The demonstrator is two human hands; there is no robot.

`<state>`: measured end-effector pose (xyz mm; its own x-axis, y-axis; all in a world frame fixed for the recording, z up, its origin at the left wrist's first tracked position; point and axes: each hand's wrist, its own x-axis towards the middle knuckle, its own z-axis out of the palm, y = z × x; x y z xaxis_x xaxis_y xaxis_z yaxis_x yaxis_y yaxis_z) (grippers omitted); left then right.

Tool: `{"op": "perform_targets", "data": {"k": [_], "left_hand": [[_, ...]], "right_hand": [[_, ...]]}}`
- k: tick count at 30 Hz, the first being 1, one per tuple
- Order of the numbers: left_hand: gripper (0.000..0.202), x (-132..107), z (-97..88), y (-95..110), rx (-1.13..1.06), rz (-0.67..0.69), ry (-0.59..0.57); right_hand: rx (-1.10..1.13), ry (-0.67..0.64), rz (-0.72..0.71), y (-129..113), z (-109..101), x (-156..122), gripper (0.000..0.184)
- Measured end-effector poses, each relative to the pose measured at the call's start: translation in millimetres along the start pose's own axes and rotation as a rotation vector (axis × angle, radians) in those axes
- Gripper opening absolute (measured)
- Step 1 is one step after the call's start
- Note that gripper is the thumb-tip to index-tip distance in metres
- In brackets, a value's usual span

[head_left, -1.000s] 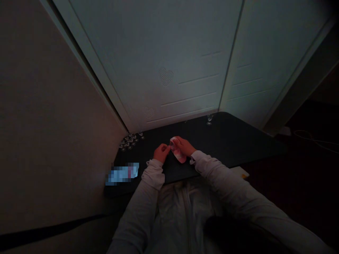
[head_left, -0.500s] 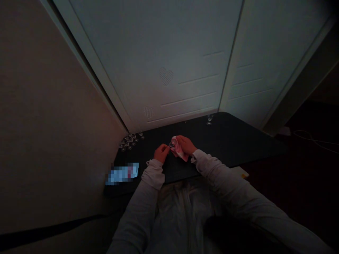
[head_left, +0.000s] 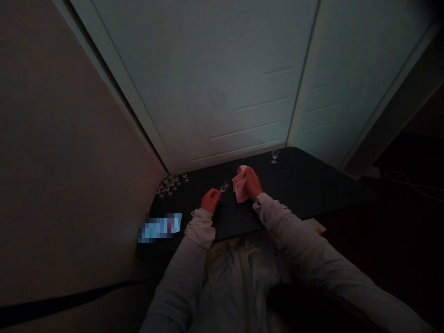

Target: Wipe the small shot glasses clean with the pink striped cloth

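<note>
Tilted above the black table, a small clear stemmed glass (head_left: 224, 187) has its foot end in my left hand (head_left: 211, 200), whose fingers are closed on it. To the right, my right hand (head_left: 253, 184) grips a pink and white cloth (head_left: 240, 185) that hangs down from the fingers. A narrow gap separates the cloth from the glass. Several similar small glasses (head_left: 169, 185) stand crowded at the table's far left corner. One more glass (head_left: 274, 157) stands upright by itself near the back edge, right of my hands.
The black table (head_left: 294, 185) backs onto white panelled doors (head_left: 243, 83). A pale blue packet (head_left: 161, 228), partly blurred out, lies at the left front of the table. A white cable (head_left: 409, 181) runs along the floor at right. The room is dim.
My right hand has drawn the cloth away from the glass, to the right and slightly up. The glass is uncovered now. My left hand has barely moved.
</note>
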<state>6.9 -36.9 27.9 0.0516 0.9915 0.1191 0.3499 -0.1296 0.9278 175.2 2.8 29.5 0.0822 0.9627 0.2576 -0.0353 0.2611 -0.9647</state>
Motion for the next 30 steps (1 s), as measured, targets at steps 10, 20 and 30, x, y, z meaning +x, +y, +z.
{"op": "perform_targets", "data": {"k": [10,20,30], "left_hand": [[0.015,0,-0.5,0,-0.049,-0.001,-0.012],[0.016,0,-2.9,2,-0.144,0.022,-0.097],[0.01,4,-3.4,-3,-0.325,-0.014,-0.073]], "right_hand": [[-0.171,-0.251,-0.083,4,9,-5,0.03],[0.052,-0.318,0.049,-3,9,-10,0.028],[0.225,-0.561,0.225,-10,8,-16,0.025]]}}
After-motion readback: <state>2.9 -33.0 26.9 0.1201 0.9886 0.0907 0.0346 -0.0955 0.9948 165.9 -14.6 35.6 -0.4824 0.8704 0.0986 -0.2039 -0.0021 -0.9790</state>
